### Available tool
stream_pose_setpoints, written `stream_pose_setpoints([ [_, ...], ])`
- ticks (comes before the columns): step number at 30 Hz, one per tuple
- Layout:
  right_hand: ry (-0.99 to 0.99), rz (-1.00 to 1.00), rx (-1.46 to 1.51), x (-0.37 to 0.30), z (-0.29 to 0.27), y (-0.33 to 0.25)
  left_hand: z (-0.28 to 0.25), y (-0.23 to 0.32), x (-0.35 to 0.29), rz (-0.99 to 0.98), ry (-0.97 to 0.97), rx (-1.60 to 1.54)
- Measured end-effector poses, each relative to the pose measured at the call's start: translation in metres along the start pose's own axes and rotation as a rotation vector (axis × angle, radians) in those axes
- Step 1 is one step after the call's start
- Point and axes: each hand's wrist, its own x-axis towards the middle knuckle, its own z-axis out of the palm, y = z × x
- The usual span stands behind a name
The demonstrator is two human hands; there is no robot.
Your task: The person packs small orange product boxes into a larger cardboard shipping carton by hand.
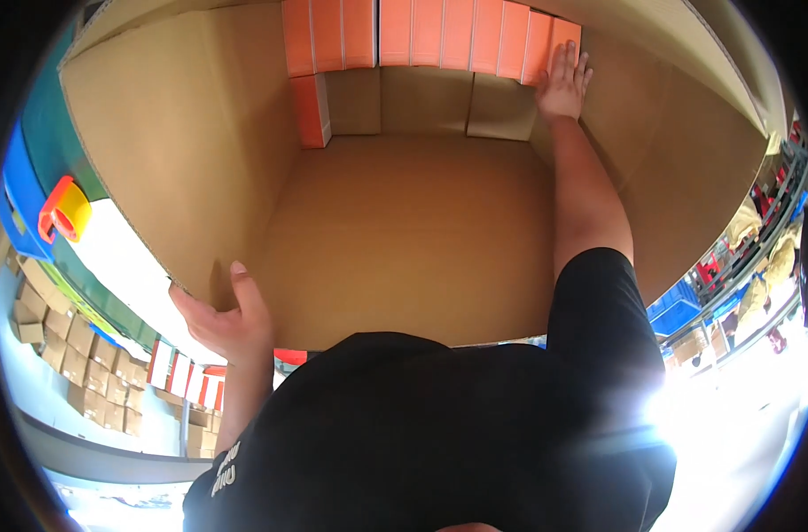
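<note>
And here is the large cardboard carton point(413, 239), its mouth toward the wearer, filling the middle of the view. Up at twelve o'clock, the orange boxes point(429, 35) stand side by side in a row along the carton's far side, with a narrow dark gap left of the middle. Just below that row, at eleven o'clock, a lone orange box point(308, 111) sits near the left wall.

The right hand point(563, 82) is right up there between one and two o'clock! Its grip is released, fingers extended and laid over the box at the row's right end, the arm stretched deep inside the carton.

Over between eight and nine, the left hand point(222, 321) has its grip on the carton's near left edge: thumb on the inner side, the other fingers at the rim, their tips hidden.

Out beyond the left wall, just past nine, a yellow-and-red plastic piece point(67, 213) sits beside a blue container point(18, 199). Red-and-white boxes point(184, 374) line up at eight o'clock, stacked brown cartons point(89, 363) just above them. And over on the right, just past three, a blue crate point(674, 309) by crowded racks point(741, 275).
</note>
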Motion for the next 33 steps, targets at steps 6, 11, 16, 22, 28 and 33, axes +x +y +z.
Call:
stream_pose_setpoints([
  [6, 0.06, -0.009, -0.012, 0.002, 0.023, 0.001, -0.002, -0.001, -0.001, 0.079, 0.036, 0.005],
  [11, -0.093, -0.004, 0.073, 0.001, 0.006, 0.012, 0.0, -0.003, -0.001, 0.025, 0.085, 0.097],
  [16, -0.114, -0.055, 0.129, 0.005, 0.027, 0.022, -0.005, -0.013, -0.004, 0.047, 0.046, -0.025],
  [22, -0.027, 0.014, 0.107, 0.008, 0.008, 0.001, 0.003, -0.002, -0.005, 0.12, 0.083, 0.016],
  [28, -0.372, -0.009, -0.2, 0.009, -0.041, -0.021, -0.004, -0.007, -0.009, 0.048, 0.03, -0.003],
  [33, -0.581, -0.264, -0.66, 0.015, -0.042, 0.015, -0.009, -0.002, -0.005, 0.064, 0.013, 0.046],
])
